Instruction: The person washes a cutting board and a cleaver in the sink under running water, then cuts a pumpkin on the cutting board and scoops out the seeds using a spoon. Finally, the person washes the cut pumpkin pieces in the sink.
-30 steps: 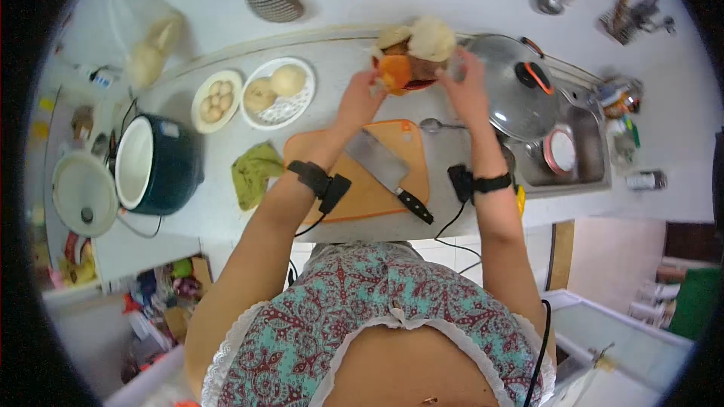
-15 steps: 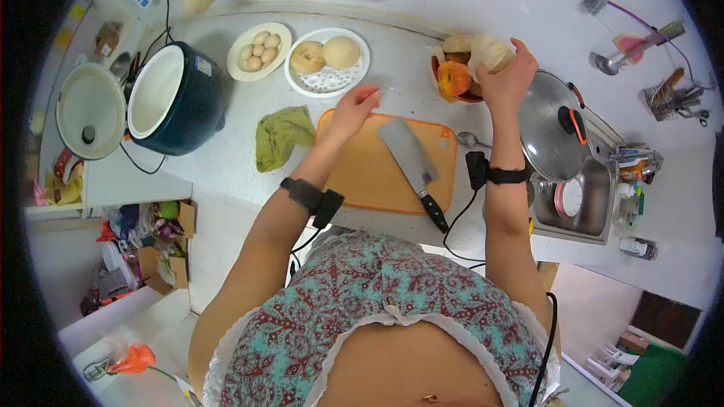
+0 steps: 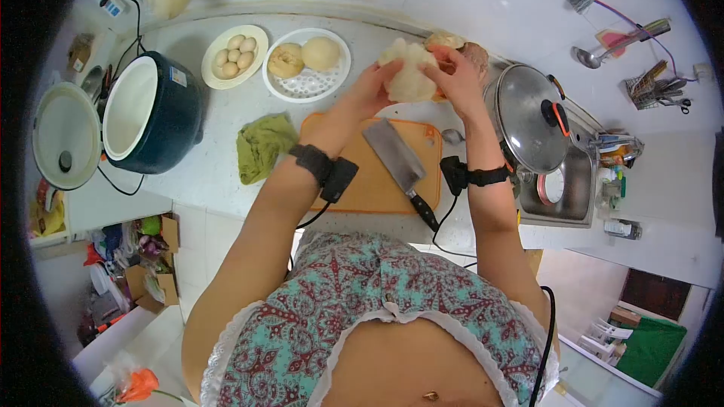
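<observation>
A pale, thin, crumpled piece point(image 3: 408, 71) is held up between both hands above the far edge of the orange cutting board point(image 3: 339, 177). My left hand point(image 3: 371, 84) grips its left side, and my right hand point(image 3: 456, 79) pinches its right side. Behind them is a container of food items point(image 3: 475, 56), mostly hidden by my right hand. On the board lies a cleaver point(image 3: 394, 152), its black handle over the near edge. A white perforated plate point(image 3: 302, 93) with two round pale items stands to the left.
Left of the board are a green cloth point(image 3: 264, 147), a plate of eggs point(image 3: 215, 79) and a dark pot point(image 3: 170, 117). On the right stand a lidded pan point(image 3: 528, 120), a spoon point(image 3: 452, 136) and the sink point(image 3: 577, 188). Utensils hang on the wall.
The pale piece has come away from the container towards the left with my right hand. My left hand has moved up and right and taken hold of it. The view has shifted slightly.
</observation>
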The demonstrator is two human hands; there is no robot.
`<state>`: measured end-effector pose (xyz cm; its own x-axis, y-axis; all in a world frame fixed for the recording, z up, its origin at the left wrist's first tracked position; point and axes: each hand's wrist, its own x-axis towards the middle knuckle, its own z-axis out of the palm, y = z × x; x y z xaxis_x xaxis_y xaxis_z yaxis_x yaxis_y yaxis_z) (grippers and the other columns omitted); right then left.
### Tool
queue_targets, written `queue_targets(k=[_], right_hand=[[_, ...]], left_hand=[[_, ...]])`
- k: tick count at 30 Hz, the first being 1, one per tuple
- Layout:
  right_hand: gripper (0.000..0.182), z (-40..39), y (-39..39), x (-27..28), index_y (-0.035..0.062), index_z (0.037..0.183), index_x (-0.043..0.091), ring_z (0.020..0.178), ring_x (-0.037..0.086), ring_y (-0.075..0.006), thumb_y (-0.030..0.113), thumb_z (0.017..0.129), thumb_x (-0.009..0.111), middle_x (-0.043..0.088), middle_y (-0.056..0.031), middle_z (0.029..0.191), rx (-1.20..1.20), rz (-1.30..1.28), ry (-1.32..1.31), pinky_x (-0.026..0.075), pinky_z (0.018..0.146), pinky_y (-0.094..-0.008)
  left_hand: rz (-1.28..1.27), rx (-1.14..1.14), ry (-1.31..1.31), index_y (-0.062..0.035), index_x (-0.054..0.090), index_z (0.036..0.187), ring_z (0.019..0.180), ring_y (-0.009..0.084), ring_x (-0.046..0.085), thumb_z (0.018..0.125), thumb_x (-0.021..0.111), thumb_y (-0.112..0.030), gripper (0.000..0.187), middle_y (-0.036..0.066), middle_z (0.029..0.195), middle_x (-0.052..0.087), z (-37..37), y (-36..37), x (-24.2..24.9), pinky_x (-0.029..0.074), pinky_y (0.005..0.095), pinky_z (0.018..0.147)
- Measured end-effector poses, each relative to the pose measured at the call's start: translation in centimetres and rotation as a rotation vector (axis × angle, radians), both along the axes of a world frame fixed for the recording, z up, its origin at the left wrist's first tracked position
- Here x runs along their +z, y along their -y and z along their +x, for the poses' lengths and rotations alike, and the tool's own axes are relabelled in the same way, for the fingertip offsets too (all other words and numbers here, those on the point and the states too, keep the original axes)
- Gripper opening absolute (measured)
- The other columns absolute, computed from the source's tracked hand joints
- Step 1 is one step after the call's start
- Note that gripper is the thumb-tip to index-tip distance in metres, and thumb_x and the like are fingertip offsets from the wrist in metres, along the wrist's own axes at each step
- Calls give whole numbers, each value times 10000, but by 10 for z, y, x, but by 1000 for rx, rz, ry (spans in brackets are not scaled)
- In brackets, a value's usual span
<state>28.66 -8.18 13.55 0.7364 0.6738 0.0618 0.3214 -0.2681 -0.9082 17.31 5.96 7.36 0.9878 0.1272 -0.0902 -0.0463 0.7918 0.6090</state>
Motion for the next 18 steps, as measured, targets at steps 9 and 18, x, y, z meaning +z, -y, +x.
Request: queue_targets(k=[9, 18], right_hand=[[462, 107, -14, -21, 112, 1210, 546, 1125, 535, -303, 188, 764, 638, 542, -151, 1228, -6, -536, 750, 432, 942, -432], [495, 121, -43, -36, 204, 1243, 524, 1135, 529, -295, 162, 756, 604, 532, -115, 1235, 99, -1015, 895, 299, 1015, -620]], left_hand=[[622, 351, -613, -16, 504, 1214, 923, 157, 623, 777, 727, -360, 600, 109, 1072, 625, -71, -129, -23, 503, 284, 734], [936, 449, -613, 18, 499, 1220, 934, 170, 626, 773, 736, -316, 606, 122, 1076, 626, -107, -166, -30, 504, 288, 800]])
